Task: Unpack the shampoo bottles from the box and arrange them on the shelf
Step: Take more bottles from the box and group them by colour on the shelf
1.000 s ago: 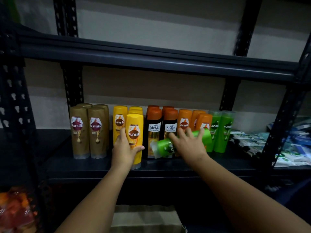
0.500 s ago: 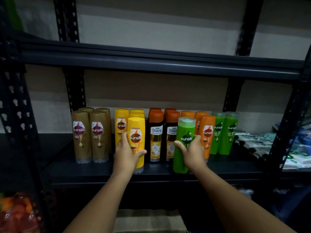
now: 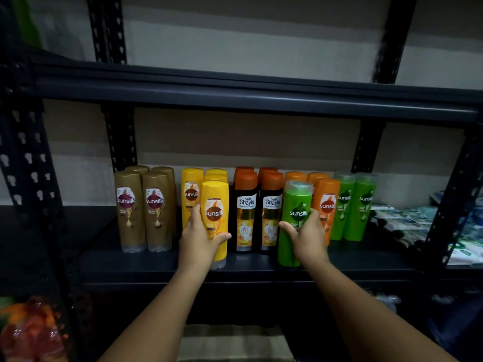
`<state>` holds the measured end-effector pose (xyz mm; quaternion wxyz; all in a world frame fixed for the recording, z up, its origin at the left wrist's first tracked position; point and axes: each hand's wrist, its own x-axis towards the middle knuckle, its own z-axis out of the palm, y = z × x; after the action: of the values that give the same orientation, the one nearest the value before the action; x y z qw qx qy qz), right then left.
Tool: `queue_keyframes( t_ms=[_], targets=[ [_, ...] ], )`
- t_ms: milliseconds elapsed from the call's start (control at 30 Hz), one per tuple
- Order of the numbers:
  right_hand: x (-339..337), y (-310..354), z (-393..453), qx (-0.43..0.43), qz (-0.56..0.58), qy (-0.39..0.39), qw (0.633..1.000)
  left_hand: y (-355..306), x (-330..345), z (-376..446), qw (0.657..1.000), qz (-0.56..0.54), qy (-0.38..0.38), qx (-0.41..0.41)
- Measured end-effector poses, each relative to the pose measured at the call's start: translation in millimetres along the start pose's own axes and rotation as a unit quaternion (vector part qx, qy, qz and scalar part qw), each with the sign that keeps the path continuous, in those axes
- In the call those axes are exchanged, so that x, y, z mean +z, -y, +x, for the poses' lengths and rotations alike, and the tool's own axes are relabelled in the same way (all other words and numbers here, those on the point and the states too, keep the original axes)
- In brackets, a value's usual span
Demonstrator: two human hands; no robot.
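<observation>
From the head camera: a person is standing at a dark metal shelf (image 3: 183, 267). The right hand (image 3: 304, 237) is wrapping around a green shampoo bottle (image 3: 295, 220), which is standing upright at the front edge. Its matching green pair (image 3: 355, 205) is sitting to the right, beyond the orange bottles (image 3: 326, 205). The left hand (image 3: 201, 237) is gripping an upright yellow bottle (image 3: 215, 218). A box (image 3: 230, 343), dimly lit, is probably sitting below.

Labels showing on the shelved bottles
"sunsilk" is reading on the brown bottles (image 3: 130, 210), the yellow bottles (image 3: 214, 212), the front green bottle (image 3: 296, 212), an orange bottle (image 3: 327, 205) and the rear green bottles (image 3: 366, 202); "Safi Shayla" is showing on the two dark bottles (image 3: 245, 212)
</observation>
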<state>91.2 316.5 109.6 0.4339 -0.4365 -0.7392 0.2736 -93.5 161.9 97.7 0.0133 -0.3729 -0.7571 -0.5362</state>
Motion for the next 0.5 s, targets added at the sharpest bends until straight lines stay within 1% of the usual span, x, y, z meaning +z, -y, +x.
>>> queue_keyframes(
  t_ms=[200, 267, 333, 367, 433, 467, 500],
  targets=[
    [0, -5, 5, 0.011, -0.007, 0.004, 1.000, 2, 6, 1, 1.000, -0.018, 0.001, 0.004],
    [1, -4, 4, 0.015, 0.004, -0.002, 1.000, 3, 7, 3, 1.000, -0.022, -0.002, 0.005],
    [5, -2, -4, 0.034, 0.032, -0.021, 0.999, 6, 6, 4, 1.000, -0.020, 0.011, -0.001],
    [8, 0, -10, 0.047, 0.047, -0.044, 0.997, 9, 4, 4, 1.000, -0.015, 0.023, -0.007],
    [16, 4, -28, 0.052, 0.044, -0.128, 0.989, 20, -4, 2, 0.999, -0.013, 0.042, -0.021],
    [21, 6, -38, 0.033, 0.027, -0.173, 0.984, 27, -11, 0, 0.998, -0.016, 0.049, -0.024],
    [28, 6, -46, 0.000, 0.008, -0.193, 0.981, 37, -19, -2, 0.998, -0.011, 0.057, -0.021]
  ],
)
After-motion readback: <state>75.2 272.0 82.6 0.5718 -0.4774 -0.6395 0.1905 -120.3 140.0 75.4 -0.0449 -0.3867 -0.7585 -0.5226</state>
